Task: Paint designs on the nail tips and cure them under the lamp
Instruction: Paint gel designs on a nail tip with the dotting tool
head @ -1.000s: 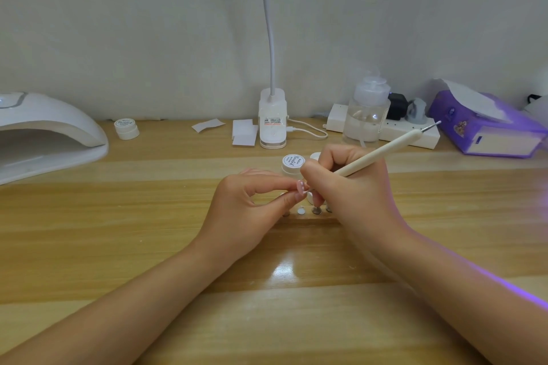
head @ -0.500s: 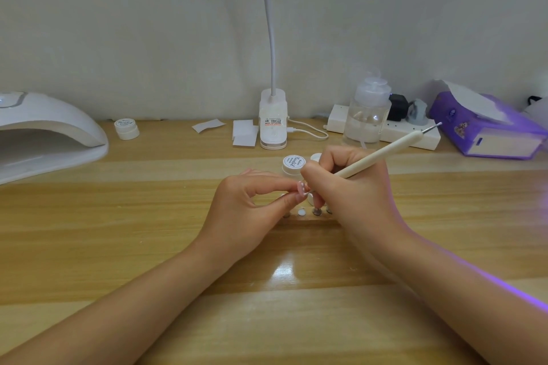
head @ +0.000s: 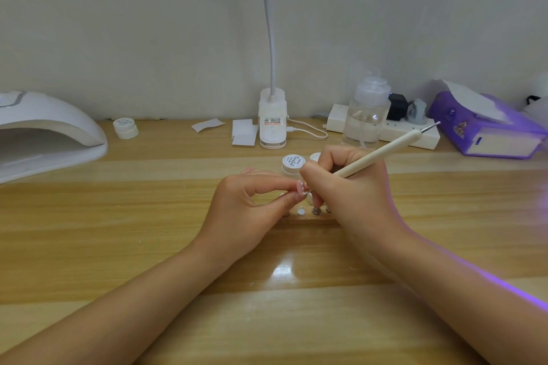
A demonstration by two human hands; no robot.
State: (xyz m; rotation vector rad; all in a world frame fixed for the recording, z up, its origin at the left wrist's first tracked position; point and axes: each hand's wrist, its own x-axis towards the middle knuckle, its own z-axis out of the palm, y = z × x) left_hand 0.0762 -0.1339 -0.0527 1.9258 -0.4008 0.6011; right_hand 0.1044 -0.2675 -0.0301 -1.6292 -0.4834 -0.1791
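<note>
On the wooden table (head: 118, 231): painting a nail tip.
Left hand (head: 252, 210) pinches pink nail tip (head: 300, 187); right hand (head: 350, 187) grips pen (head: 382, 153) against it; nothing shifted since earlier.

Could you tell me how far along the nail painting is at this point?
In hand: left hand pinches a pink nail tip with white marks; right hand works it with the pen. Left: curing under the lamp, which holds nothing visible.

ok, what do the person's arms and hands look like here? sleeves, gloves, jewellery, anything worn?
Both forearms are bare right to the frame edge: no sleeves in view. The left hand and right hand have no gloves, rings, watch or bracelets visible. A violet streak of light runs along the right forearm.
</note>
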